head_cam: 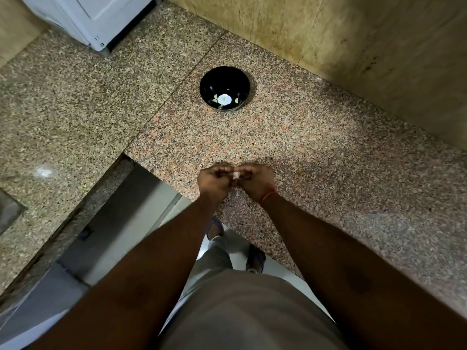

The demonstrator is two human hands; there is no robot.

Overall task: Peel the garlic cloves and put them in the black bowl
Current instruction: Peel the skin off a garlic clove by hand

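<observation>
1. The left hand (214, 181) and right hand (255, 181) meet just below the centre of the frame, fingers curled, both pinching one small whitish garlic clove (236, 175) between them.
2. The black bowl (224, 88) stands above centre on the speckled granite worktop (328, 160), well apart from the hands; a few pale peeled cloves (215, 98) lie in it beside a bright glare spot.
3. A red thread (269, 195) circles the right wrist.
4. A white appliance (93, 18) fills the upper left; a beige tiled wall (353, 41) runs along the upper right.
5. Bare worktop lies between hands and bowl.
</observation>
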